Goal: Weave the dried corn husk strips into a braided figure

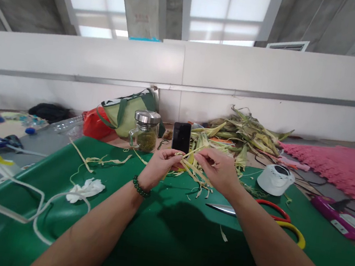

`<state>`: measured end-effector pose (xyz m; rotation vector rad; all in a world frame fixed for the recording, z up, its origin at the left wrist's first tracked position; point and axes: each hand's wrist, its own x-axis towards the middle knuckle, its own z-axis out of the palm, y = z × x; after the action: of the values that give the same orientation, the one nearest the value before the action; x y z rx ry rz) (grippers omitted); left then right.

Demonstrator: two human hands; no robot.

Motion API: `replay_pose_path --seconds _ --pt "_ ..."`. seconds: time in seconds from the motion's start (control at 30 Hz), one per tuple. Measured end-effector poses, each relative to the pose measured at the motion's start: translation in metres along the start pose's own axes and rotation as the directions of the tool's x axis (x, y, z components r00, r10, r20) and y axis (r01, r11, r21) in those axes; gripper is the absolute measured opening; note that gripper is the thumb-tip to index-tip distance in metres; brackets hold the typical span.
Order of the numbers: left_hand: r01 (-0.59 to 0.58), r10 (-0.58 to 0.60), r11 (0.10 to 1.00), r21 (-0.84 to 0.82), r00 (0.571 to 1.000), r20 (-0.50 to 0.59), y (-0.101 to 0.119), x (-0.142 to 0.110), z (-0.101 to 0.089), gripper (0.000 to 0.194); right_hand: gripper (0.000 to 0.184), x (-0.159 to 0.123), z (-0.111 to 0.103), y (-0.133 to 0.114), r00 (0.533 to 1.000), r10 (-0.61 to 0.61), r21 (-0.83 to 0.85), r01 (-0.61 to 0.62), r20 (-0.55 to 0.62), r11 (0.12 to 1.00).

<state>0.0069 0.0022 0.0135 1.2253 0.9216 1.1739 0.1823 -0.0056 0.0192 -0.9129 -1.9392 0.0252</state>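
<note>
Between my two hands are pale strips of corn husk (pixel 191 153), pinched together above the green mat. My left hand (pixel 163 163), with a dark green bead bracelet at the wrist, is closed on the end of the strips. Thumb and forefinger of my right hand (pixel 217 168) grip a strip a little to the right. Loose strip ends hang down below the fingers. Just behind the hands a black phone (pixel 181 137) stands upright. Scissors (pixel 285 219) with red and yellow handles lie partly under my right forearm.
The green mat (pixel 160 250) covers the work surface. Behind it are a glass jar (pixel 146 137), a green bag (pixel 116 115) and a heap of corn husks (pixel 247 130). A white cable (pixel 40 206) and crumpled tissue (pixel 86 189) lie left; a white round device (pixel 276 180) sits right.
</note>
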Motion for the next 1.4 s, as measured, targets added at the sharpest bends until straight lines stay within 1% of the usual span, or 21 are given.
replay_pose_path --seconds 0.07,0.13,0.23,0.3,0.4,0.47,0.53,0.63,0.73,0.77,0.87,0.97,1.07,1.13,1.17,1.2,1.27,1.33,1.37,1.4 --pt "0.005 -0.005 1.000 0.011 1.000 0.012 0.0012 -0.0016 0.0009 0.030 0.016 -0.0004 0.0010 -0.0003 0.999 -0.016 0.041 0.015 0.035 0.999" --pt "-0.002 0.002 1.000 0.025 1.000 0.023 0.0020 -0.0033 0.0019 0.030 0.015 -0.0009 0.0029 0.0001 0.998 -0.029 0.050 0.026 0.061 0.998" --pt "-0.010 0.009 1.000 0.029 0.999 0.050 0.0019 -0.0050 0.0027 0.031 0.017 -0.0017 0.0055 0.0018 0.994 -0.024 -0.009 0.025 0.106 1.000" --pt "0.008 -0.007 1.000 -0.006 0.998 0.067 0.0013 -0.0048 0.0021 0.032 0.019 -0.0019 0.0064 0.0031 0.991 -0.025 -0.055 0.032 0.131 0.998" --pt "0.056 -0.048 0.993 -0.101 0.996 0.076 0.0005 -0.0034 -0.0002 0.031 0.019 -0.0018 0.0059 0.0041 0.993 -0.017 -0.087 0.026 0.113 0.996" --pt "0.078 -0.068 0.988 -0.135 0.994 0.081 0.0005 -0.0028 -0.0016 0.031 0.020 -0.0016 0.0047 0.0038 0.996 -0.017 -0.106 0.026 0.092 0.994" --pt "0.090 -0.079 0.989 -0.114 0.993 0.091 0.0009 -0.0028 -0.0017 0.032 0.021 -0.0014 0.0038 0.0031 0.997 -0.032 -0.129 0.041 0.070 0.991" --pt "0.088 -0.086 0.996 -0.009 0.989 0.119 0.0015 -0.0036 0.0006 0.030 0.016 -0.0015 0.0038 0.0033 0.995 -0.084 -0.143 0.092 0.060 0.985" --pt "0.056 -0.075 0.992 0.110 0.983 0.169 0.0009 -0.0038 0.0030 0.029 0.017 -0.0026 0.0054 0.0052 0.980 -0.152 -0.160 0.172 0.129 0.972" --pt "0.053 -0.077 0.990 0.127 0.979 0.190 0.0004 -0.0036 0.0031 0.030 0.018 -0.0031 0.0059 0.0059 0.973 -0.169 -0.165 0.195 0.158 0.967" --pt "0.095 -0.106 0.994 0.059 0.963 0.248 -0.0011 -0.0026 0.0011 0.035 0.020 -0.0040 0.0071 0.0069 0.964 -0.180 -0.172 0.215 0.198 0.961" --pt "0.148 -0.135 0.989 -0.024 0.950 0.283 -0.0014 -0.0018 -0.0019 0.037 0.017 -0.0030 0.0074 0.0053 0.982 -0.116 -0.137 0.137 0.152 0.981" --pt "0.148 -0.142 0.989 0.000 0.950 0.279 -0.0004 -0.0018 -0.0032 0.038 0.011 -0.0007 0.0072 0.0031 0.994 0.024 -0.044 -0.019 0.105 0.999" --pt "0.127 -0.132 0.991 0.036 0.947 0.292 0.0005 -0.0023 -0.0034 0.038 0.010 0.0002 0.0067 0.0025 0.986 0.108 0.009 -0.110 0.130 0.994" --pt "0.115 -0.124 0.992 0.049 0.943 0.308 0.0008 -0.0026 -0.0034 0.038 0.009 0.0003 0.0063 0.0024 0.980 0.127 0.028 -0.133 0.155 0.991" --pt "0.102 -0.115 0.993 0.057 0.938 0.327 0.0010 -0.0029 -0.0033 0.038 0.009 0.0000 0.0060 0.0024 0.977 0.117 0.038 -0.125 0.180 0.991" --pt "0.068 -0.091 0.995 0.074 0.929 0.360 0.0011 -0.0034 -0.0032 0.036 0.015 -0.0013 0.0055 0.0024 0.978 0.023 0.002 -0.024 0.209 1.000" --pt "0.023 -0.066 0.992 0.122 0.929 0.365 0.0008 -0.0035 -0.0029 0.034 0.018 -0.0032 0.0056 0.0024 0.972 -0.093 -0.096 0.117 0.218 0.989" --pt "0.004 -0.059 0.989 0.149 0.929 0.365 0.0006 -0.0033 -0.0027 0.033 0.018 -0.0041 0.0060 0.0025 0.969 -0.124 -0.148 0.158 0.214 0.976" --pt "-0.005 -0.059 0.985 0.173 0.930 0.363 0.0002 -0.0030 -0.0024 0.033 0.016 -0.0048 0.0067 0.0027 0.972 -0.121 -0.187 0.159 0.201 0.969"
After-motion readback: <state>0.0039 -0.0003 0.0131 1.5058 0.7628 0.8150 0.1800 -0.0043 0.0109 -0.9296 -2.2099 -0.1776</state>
